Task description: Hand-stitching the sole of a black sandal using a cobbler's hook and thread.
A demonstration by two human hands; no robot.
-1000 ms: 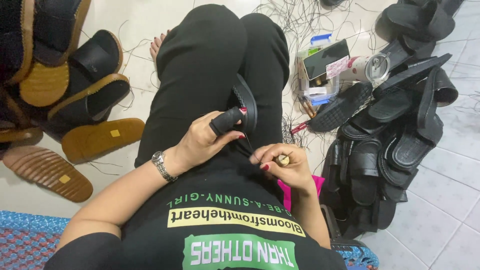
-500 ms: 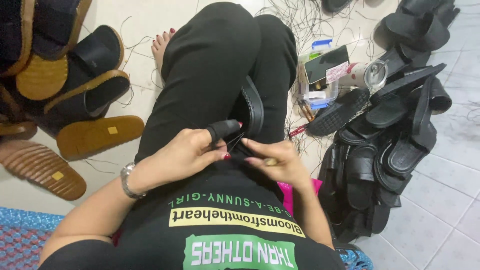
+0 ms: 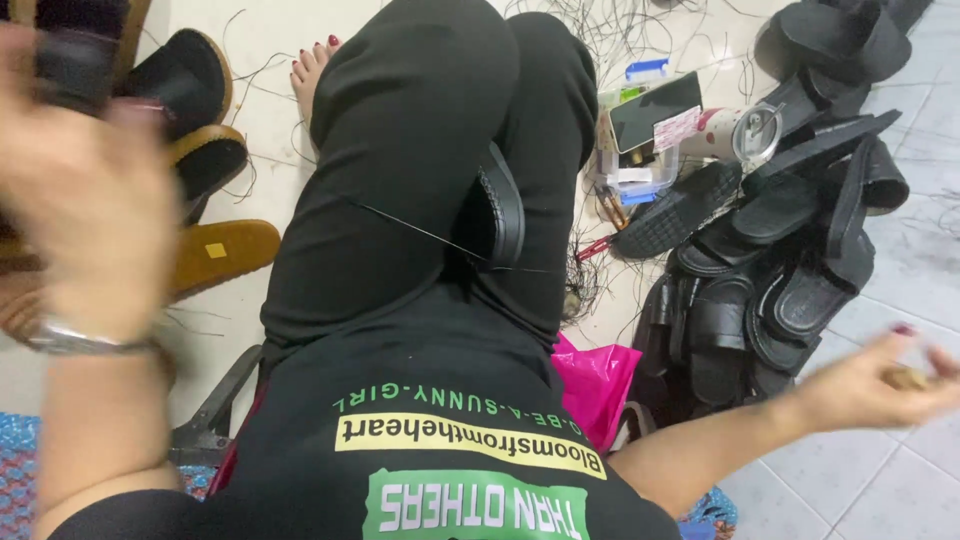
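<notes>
- Pale floor tiles (image 3: 890, 470) all round, strewn with loose thread ends, and a person sits with black-trousered legs stretched out.
- Black sandal piece (image 3: 503, 205) is wedged between the thighs, on edge, with nobody's fingers on it.
- Dark thread (image 3: 420, 228) runs taut from it across the lap, heading out toward the left.
- Left hand (image 3: 85, 190) is flung high and wide, heavily blurred; whether it pinches the thread end I cannot tell.
- Right hand (image 3: 880, 385) is out over the tiles, fingers pinched round a small brownish object (image 3: 905, 378), too blurred to name.
- Black sandal heap (image 3: 790, 250) sits on the right, tan-soled sandals (image 3: 215, 250) on the left, a clear tub of bits (image 3: 635, 165) beside the knee, and a pink bag (image 3: 595, 385) by the hip.
- My call for a clean stitch: pull steadily and in line with the hole, keep the thighs clamped so the piece stays put, and stop once the thread beds down snug.
</notes>
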